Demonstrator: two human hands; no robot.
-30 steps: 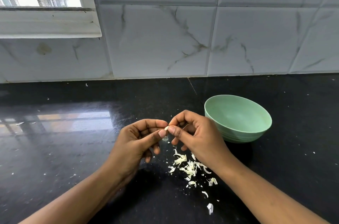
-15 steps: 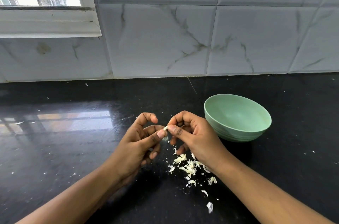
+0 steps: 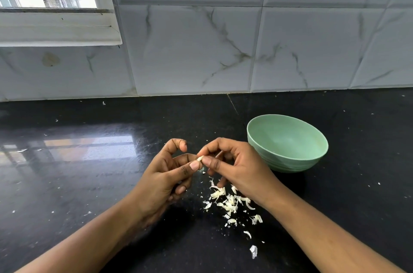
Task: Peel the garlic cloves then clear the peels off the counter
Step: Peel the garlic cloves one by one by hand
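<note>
Left of the smooth, round pale-green bowl (image 3: 290,163), the left hand (image 3: 165,180) and right hand (image 3: 238,168) together pinched one small pale garlic clove (image 3: 200,158) between thumbs and fingertips, above the glossy black counter (image 3: 89,183). Curled, papery white peels (image 3: 230,203) lay scattered nearer than the bowl.

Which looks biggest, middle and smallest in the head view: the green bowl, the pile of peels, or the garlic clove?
1. green bowl
2. pile of peels
3. garlic clove, only its tip showing
</note>
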